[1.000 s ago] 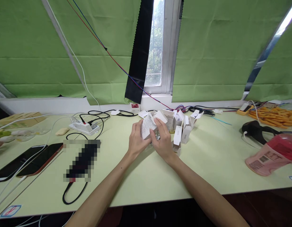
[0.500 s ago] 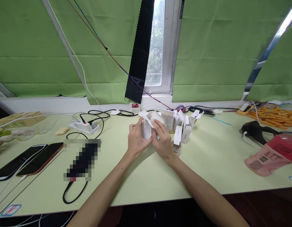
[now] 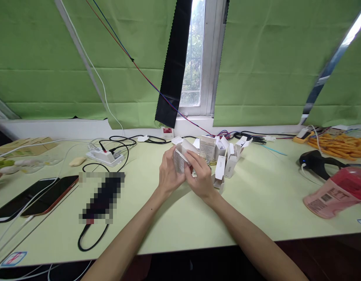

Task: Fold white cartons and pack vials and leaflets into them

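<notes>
head view: both hands meet over the middle of the bench [image 3: 256, 210]. the left hand [image 3: 168, 175] is closed around a small white carton [image 3: 180, 159], held up with its top flap open, and the right hand [image 3: 201, 176] has its fingers at that open end. whether anything sits inside cannot be told. just behind stand several more white cartons [image 3: 224, 156], flaps up and unclosed, so the work looks partway through: the held carton is not yet shut.
</notes>
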The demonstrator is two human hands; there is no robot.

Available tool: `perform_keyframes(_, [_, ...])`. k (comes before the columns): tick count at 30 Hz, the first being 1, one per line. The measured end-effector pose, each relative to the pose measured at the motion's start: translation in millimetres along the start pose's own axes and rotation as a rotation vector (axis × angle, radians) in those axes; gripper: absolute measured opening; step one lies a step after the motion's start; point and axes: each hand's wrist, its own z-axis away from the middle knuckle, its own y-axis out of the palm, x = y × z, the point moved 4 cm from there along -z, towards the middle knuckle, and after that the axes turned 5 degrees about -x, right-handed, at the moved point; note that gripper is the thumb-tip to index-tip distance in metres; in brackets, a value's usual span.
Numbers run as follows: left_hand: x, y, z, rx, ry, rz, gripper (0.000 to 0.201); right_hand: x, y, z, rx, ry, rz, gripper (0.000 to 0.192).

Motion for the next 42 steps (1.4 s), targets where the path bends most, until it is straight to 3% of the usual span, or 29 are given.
perform_keyframes(9, [-1.5,-2.8,-1.7,-0.036,0.06,0.021,0.083,6.4,-2.6,-2.7,-0.026,-0.051,-0.006,0.053])
perform_keyframes(17, [4.4,-6.8,-3.6,-0.137,0.021,0.015,0.098,12.9,-11.2,-5.0,-0.158,-0.107,-0.006,0.062])
perform_keyframes(27, [4.0,-14.8,-7.5,-0.254,-0.029,-0.025,0.099,14.5,-17.5,-5.8,-0.292,-0.111,-0.004,0.045])
perform_keyframes(42, [5.6,-15.2,-8.9,-0.263,-0.021,-0.018,0.095,10.0,-11.7,0.3,-0.248,-0.015,-0.051,0.03])
